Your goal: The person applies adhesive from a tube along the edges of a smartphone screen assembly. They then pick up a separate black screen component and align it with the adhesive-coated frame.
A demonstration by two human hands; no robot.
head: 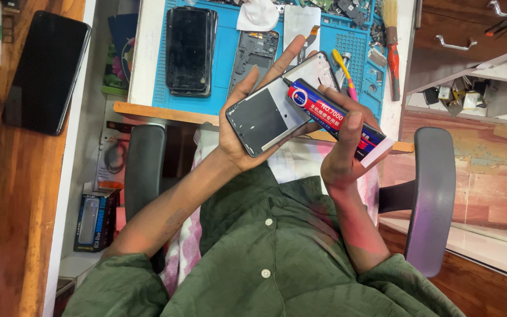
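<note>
The opened phone frame (277, 105) is lying face-up across the left hand (247, 126), just over the near edge of the tabletop (148, 58) and above the person's lap. The left fingers (283, 58) are spreading flat behind it, cradling rather than clamping, with the thumb side hooking its lower edge. It looks thin, stiff and light, and probably fragile at its bare inner plate, so the safe hold is by the rim, as the hand is doing now.

The right hand (347, 147) is wrapping around a blue and red glue tube (333, 117), fingers clenched on the barrel, and is pointing its dark nozzle at the frame's upper inside edge. The tube looks soft enough to squeeze, and slick, so a grip around the middle suits it.

Beyond the fingers, on the blue work mat (224, 53), a stack of dark phones (190, 50) and another stripped frame (254, 51) are lying side by side. To the right of the right fingers, a yellow and pink tool (345, 73) and a red-handled brush (392, 47) are resting on the mat. Well to the left of the left hand, a black phone (45, 70) is sitting on a wooden surface (7, 194).
</note>
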